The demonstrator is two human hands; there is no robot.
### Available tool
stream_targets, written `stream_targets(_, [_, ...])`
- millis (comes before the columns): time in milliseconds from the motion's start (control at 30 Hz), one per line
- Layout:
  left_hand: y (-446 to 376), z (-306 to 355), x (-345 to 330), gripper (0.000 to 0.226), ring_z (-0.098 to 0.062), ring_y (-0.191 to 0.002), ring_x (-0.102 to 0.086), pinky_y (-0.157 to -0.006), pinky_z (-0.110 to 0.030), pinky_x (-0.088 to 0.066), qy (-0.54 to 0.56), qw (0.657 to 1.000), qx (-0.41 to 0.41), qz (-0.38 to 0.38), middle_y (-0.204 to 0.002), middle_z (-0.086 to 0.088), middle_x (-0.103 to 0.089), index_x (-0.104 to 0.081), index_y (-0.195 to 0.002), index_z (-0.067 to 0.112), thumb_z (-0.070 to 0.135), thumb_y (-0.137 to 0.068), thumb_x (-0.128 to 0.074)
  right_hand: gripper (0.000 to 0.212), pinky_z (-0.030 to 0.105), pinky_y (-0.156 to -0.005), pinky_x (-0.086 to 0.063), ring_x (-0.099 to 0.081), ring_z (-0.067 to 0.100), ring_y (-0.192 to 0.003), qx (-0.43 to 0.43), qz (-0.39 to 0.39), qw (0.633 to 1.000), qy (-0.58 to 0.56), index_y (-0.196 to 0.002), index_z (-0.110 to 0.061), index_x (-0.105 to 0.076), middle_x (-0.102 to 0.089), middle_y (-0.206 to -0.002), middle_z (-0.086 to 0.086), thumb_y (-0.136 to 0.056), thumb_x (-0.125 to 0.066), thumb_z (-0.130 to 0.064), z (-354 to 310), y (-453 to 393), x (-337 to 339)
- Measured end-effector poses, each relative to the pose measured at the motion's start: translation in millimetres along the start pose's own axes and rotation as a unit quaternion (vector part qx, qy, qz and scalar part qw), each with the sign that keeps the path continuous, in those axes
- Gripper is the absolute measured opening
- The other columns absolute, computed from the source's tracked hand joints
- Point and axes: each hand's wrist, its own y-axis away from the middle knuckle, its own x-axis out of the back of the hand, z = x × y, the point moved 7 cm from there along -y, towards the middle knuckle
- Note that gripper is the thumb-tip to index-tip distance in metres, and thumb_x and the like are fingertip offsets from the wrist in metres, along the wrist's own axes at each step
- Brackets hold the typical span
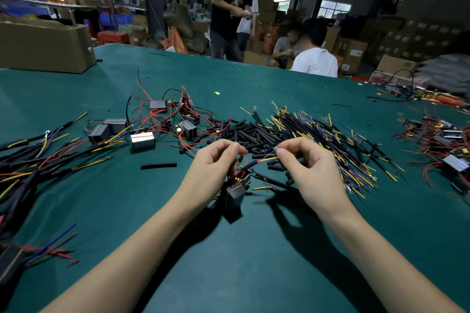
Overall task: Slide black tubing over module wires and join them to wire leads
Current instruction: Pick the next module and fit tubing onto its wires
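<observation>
Green table (254, 262) carries all. Landmark: pile of black tubing pieces (244, 132) at centre. Just right of pile, touching: heap of wire leads (330, 140), yellow and blue tips. Left of pile: loose modules (142, 142) with red wires. Near pile's front left: single tubing piece (159, 165). Far left: finished harnesses (38, 157). Far behind-left: cardboard box (45, 46). Far right: second module cluster (447, 145).

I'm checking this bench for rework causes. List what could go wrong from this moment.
1. The module hangs off the table under the left hand, apparently by its thin wires alone; its weight may strain them.
2. The right hand pinches only the tip of the yellow lead, so it could slip during joining.
3. The loose tubing pile and lead pile lie close behind; dangling wires may snag.
</observation>
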Motion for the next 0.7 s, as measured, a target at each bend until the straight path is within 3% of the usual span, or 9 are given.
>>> stream_targets(100, [-0.9,-2.4,1.9,0.021,-0.008,-0.054,-0.038,-0.051,-0.018,-0.030,-0.029,1.000,0.000,0.001,-0.056,0.009,-0.045,-0.065,-0.085,0.009,0.024,-0.095,-0.055,0.013,0.028,-0.069,-0.048,-0.055,0.007,-0.071,-0.006,-0.029,0.999,0.022,-0.079,-0.016,-0.069,-0.068,-0.076,0.002,-0.087,-0.065,-0.006,0.7,2.0,3.8])
stream_targets(267, [-0.1,-4.1,-4.5,0.007,-0.005,-0.049,-0.038,-0.047,-0.013,-0.031,-0.047,0.998,-0.010,-0.027,-0.054,0.008,-0.045,-0.068,-0.090,0.012,0.018,-0.089,-0.065,0.016,0.011,-0.065,-0.043,-0.056,0.001,-0.064,-0.024,-0.071,0.997,0.034,-0.076,-0.019,-0.071,-0.069,-0.071,-0.006,-0.084,-0.069,-0.006,3.0,2.9,-2.4])
stream_targets(400, [-0.5,-2.1,-4.7,0.004,-0.006,-0.050,-0.038,-0.048,-0.013,-0.031,-0.041,0.998,-0.024,-0.031,-0.051,0.009,-0.044,-0.071,-0.088,0.017,0.019,-0.085,-0.070,0.010,0.014,-0.067,-0.045,-0.058,0.006,-0.067,-0.050,-0.057,0.997,0.032,-0.084,-0.017,-0.067,-0.070,-0.077,0.002,-0.082,-0.072,-0.008,11.6,3.7,-4.7])
stream_targets(533, [-0.5,-1.9,-7.4,0.003,-0.003,-0.041,-0.033,-0.043,-0.011,-0.029,-0.035,0.998,-0.032,-0.031,-0.043,0.013,-0.038,-0.073,-0.084,0.020,0.018,-0.083,-0.072,0.017,0.014,-0.068,-0.045,-0.058,0.006,-0.069,-0.081,-0.058,0.995,0.003,-0.096,-0.019,-0.067,-0.070,-0.077,-0.002,-0.082,-0.072,-0.010,19.0,3.6,-6.3])
stream_targets(700, [-2.6,-7.6,-4.4,0.006,-0.009,-0.046,-0.028,-0.051,-0.019,-0.029,-0.033,0.999,-0.018,-0.007,-0.048,0.012,-0.028,-0.073,-0.078,0.019,0.021,-0.077,-0.078,0.010,0.023,-0.080,-0.051,-0.065,0.012,-0.083,-0.080,-0.071,0.994,-0.011,-0.091,-0.018,-0.073,-0.074,-0.087,0.002,-0.084,-0.070,-0.011,19.1,6.5,-9.4])
